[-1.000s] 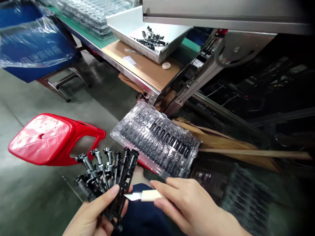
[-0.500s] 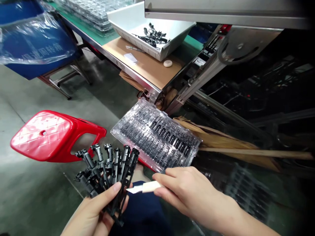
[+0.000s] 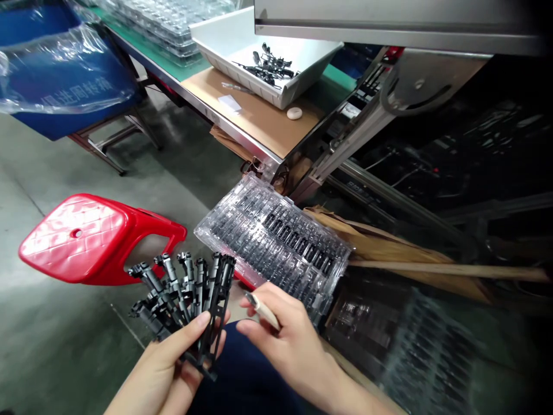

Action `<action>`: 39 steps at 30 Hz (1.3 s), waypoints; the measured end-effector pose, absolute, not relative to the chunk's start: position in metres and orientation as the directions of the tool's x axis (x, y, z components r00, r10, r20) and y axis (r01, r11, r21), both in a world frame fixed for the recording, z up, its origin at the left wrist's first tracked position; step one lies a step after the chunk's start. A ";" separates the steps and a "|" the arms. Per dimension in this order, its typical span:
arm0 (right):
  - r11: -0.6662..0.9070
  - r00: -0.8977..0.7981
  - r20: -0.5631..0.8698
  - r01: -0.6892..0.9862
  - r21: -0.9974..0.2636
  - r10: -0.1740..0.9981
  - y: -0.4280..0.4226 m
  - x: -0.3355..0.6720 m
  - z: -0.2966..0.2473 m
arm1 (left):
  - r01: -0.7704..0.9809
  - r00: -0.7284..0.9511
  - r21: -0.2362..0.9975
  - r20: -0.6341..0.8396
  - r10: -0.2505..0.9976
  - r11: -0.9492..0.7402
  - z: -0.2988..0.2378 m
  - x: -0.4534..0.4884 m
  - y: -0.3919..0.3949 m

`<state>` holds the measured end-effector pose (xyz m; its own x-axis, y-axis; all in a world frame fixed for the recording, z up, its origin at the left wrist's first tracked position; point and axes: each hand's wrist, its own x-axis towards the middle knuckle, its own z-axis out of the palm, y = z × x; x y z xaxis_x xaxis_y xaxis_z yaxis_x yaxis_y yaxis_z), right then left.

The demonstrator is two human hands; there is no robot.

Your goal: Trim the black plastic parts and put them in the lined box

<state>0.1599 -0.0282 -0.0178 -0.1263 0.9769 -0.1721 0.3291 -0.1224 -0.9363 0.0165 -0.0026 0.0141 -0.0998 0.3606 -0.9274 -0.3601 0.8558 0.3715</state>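
the left hand (image 3: 166, 374) grips a fanned black plastic sprue (image 3: 188, 302) of ribbed, round-headed prongs, low above the lap. the right hand (image 3: 287, 340) is closed on a cream-handled knife (image 3: 263, 308) just beside it.

Just beside the red plastic stool (image 3: 82, 239), the left hand (image 3: 162, 374) pinches closed, thumb up, while the right hand (image 3: 285, 340) curls, fingers bent.

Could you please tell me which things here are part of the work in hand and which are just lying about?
In hand:
- left hand holding the black moulded parts
- right hand holding a small pale knife
- clear tray of black parts, beside the right hand

Lying about:
- red stool
- white bin on the bench
- cardboard
- blue crate
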 end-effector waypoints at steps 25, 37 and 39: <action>-0.561 0.027 -0.573 0.244 -0.791 0.819 -0.097 0.157 -0.144 | -0.489 -0.107 0.267 -0.963 0.246 0.831 0.025 0.017 0.012; -0.428 0.060 -0.452 -0.232 -0.873 0.890 0.004 0.151 -0.069 | -0.421 -0.091 0.239 -0.971 0.221 0.875 0.014 0.025 0.005; -0.422 0.051 -0.456 -0.301 -0.855 0.888 0.011 0.144 -0.064 | -0.408 -0.100 0.236 -0.972 0.213 0.882 0.012 0.026 0.005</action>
